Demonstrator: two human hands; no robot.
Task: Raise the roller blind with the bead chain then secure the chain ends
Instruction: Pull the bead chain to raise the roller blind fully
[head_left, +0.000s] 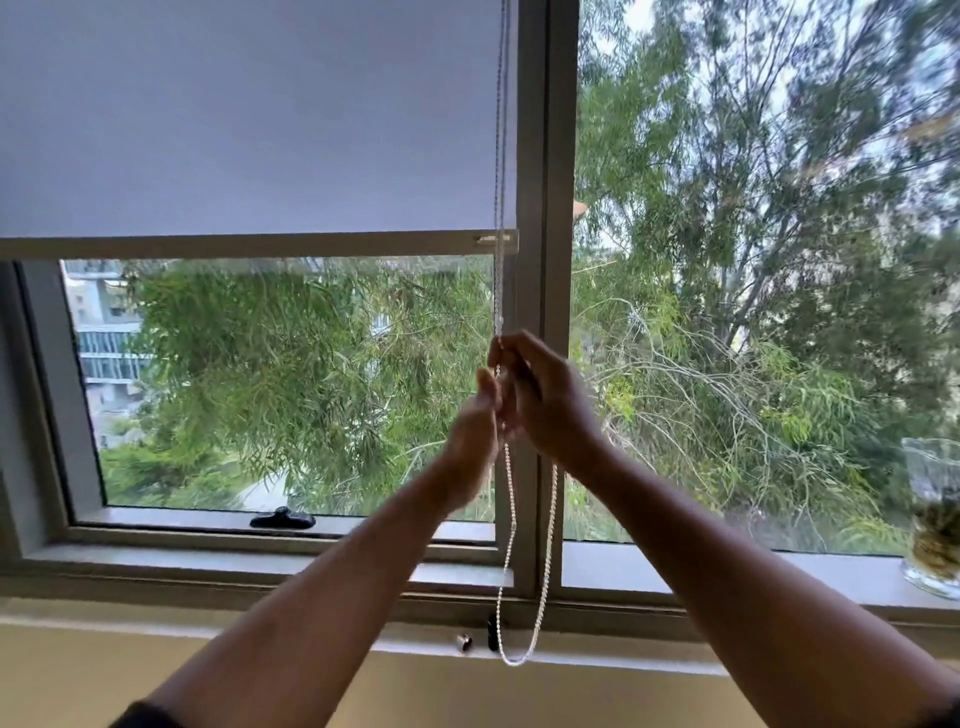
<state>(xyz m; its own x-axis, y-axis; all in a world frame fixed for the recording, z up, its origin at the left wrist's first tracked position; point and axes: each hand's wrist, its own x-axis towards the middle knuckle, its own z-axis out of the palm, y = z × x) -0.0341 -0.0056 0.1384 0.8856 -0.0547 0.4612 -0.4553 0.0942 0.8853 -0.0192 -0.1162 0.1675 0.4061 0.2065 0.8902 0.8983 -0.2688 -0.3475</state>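
Observation:
A pale grey roller blind (249, 119) covers the upper half of the left window pane; its bottom bar (260, 245) hangs level about mid-height. The white bead chain (527, 571) runs down the blind's right edge, passes through both hands and hangs below them as a loop reaching the sill. My right hand (545, 395) is uppermost, its fingers curled round the chain in front of the window's centre post. My left hand (475, 436) is just below and left of it, thumb and fingers closed on the chain. The two hands touch.
The grey centre post (545, 156) stands right behind the chain. A black window latch (283, 518) sits on the lower frame. Small black fittings (491, 631) sit on the sill near the loop's bottom. A glass vase (935, 519) stands on the sill at far right.

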